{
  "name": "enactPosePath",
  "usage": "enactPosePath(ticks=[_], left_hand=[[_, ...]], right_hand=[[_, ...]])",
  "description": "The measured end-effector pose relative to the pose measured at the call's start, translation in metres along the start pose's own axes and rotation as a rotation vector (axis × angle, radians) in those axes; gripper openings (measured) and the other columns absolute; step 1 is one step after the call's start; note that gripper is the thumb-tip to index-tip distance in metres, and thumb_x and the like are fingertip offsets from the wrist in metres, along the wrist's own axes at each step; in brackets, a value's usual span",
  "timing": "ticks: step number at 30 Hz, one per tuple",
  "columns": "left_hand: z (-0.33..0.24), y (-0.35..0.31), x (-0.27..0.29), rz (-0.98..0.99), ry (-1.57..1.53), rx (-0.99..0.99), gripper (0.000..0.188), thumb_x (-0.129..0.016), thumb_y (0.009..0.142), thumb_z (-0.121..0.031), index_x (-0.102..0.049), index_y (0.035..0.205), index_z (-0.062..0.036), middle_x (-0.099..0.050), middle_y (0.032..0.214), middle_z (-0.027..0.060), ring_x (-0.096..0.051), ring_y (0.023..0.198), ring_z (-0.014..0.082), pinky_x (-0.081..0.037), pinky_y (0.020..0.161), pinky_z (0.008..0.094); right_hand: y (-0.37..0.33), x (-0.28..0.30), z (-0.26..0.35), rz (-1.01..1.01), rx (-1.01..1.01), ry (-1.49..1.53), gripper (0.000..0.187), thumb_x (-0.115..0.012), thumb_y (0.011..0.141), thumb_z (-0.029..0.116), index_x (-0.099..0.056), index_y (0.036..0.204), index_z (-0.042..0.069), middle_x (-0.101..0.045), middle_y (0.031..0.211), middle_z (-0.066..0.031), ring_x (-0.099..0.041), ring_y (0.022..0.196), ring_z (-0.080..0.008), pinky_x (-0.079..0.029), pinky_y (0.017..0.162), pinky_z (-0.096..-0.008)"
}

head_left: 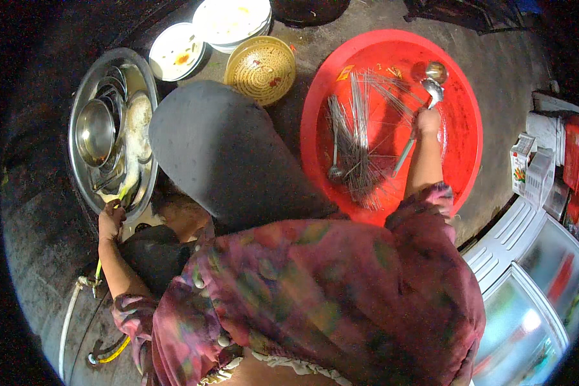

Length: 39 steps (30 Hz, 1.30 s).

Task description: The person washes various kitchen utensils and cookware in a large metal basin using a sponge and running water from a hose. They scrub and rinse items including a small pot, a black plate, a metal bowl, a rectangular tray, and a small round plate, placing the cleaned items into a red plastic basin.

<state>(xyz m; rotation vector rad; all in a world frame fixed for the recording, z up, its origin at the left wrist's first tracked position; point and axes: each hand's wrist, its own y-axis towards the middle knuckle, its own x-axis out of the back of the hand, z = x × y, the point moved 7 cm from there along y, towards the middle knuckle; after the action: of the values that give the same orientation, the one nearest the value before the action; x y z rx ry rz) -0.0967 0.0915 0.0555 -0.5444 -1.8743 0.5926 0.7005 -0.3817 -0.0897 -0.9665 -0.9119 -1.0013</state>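
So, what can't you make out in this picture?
All in the head view:
Ladle: part of the handle, hidden inside the right hand.
Hose: partly hidden by the left hand.
Plates: lower ones, covered by the top one.
Dark vessel: cut off by the upper edge.
Glass panels: contents blurred by haze and glare.

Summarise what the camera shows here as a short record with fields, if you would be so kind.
Left hand: the left hand grips a yellow-green hose by the metal basin
Right hand: the right hand holds a metal ladle over the red tub
In basin: metal bowl, among other metalware
In tub: thin metal rods
Beyond: tan bowl, white plates
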Motion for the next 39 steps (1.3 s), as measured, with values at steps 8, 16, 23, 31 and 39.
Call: enactPosePath(ticks=[8, 16, 23, 31, 39], left_hand=[[0.032, -0.007, 0.004, 0.042, -0.069, 0.002, 0.032, -0.052, 0.079, -0.008, -0.05, 0.11, -0.0019, -0.052, 0.068, 0.0016, -0.046, 0.056, 0.0098, -0.036, 0.048, 0.0232], [0.022, -0.009, 0.002, 0.034, -0.082, 0.008, 0.032, -0.053, 0.077, -0.008, -0.051, 0.108, -0.003, -0.054, 0.069, 0.0019, -0.047, 0.055, 0.0102, -0.036, 0.049, 0.0224], [0.026, -0.001, 0.0, 0.049, -0.056, -0.021, 0.036, -0.054, 0.076, -0.009, -0.05, 0.111, -0.0009, -0.054, 0.068, 0.0028, -0.047, 0.054, 0.0097, -0.034, 0.047, 0.022], [0.037, 0.01, -0.005, 0.109, -0.104, -0.016, 0.036, -0.053, 0.078, -0.008, -0.047, 0.113, -0.0001, -0.054, 0.069, 0.0035, -0.046, 0.053, 0.01, -0.033, 0.045, 0.0218], [0.044, 0.004, -0.006, 0.1, -0.056, 0.051, 0.032, -0.051, 0.079, -0.008, -0.048, 0.11, -0.0021, -0.053, 0.07, 0.0034, -0.047, 0.053, 0.0098, -0.032, 0.044, 0.0215]], right_hand=[[-0.071, 0.054, 0.015, -0.143, -0.295, -0.042, 0.028, -0.049, 0.069, 0.015, -0.06, 0.084, -0.005, -0.058, 0.089, -0.0249, -0.056, 0.088, -0.0361, -0.045, 0.076, -0.0402], [-0.087, 0.106, -0.037, -0.257, -0.448, -0.113, 0.03, -0.051, 0.07, 0.017, -0.059, 0.089, -0.005, -0.057, 0.094, -0.0257, -0.056, 0.091, -0.0358, -0.044, 0.078, -0.04], [-0.109, 0.043, -0.047, -0.043, -0.26, 0.226, 0.025, -0.044, 0.073, 0.015, -0.059, 0.086, 0.0, -0.06, 0.078, -0.0194, -0.058, 0.072, -0.0327, -0.045, 0.065, -0.0405], [-0.226, -0.157, 0.015, 0.5, 0.191, 0.15, 0.024, -0.059, 0.075, 0.018, -0.054, 0.087, -0.002, -0.057, 0.065, -0.0084, -0.055, 0.055, -0.0187, -0.044, 0.052, -0.0328], [-0.231, -0.205, 0.036, 0.869, -0.225, 0.549, 0.024, -0.051, 0.079, 0.014, -0.053, 0.099, 0.001, -0.057, 0.087, -0.0147, -0.058, 0.061, -0.0253, -0.047, 0.054, -0.0342]])
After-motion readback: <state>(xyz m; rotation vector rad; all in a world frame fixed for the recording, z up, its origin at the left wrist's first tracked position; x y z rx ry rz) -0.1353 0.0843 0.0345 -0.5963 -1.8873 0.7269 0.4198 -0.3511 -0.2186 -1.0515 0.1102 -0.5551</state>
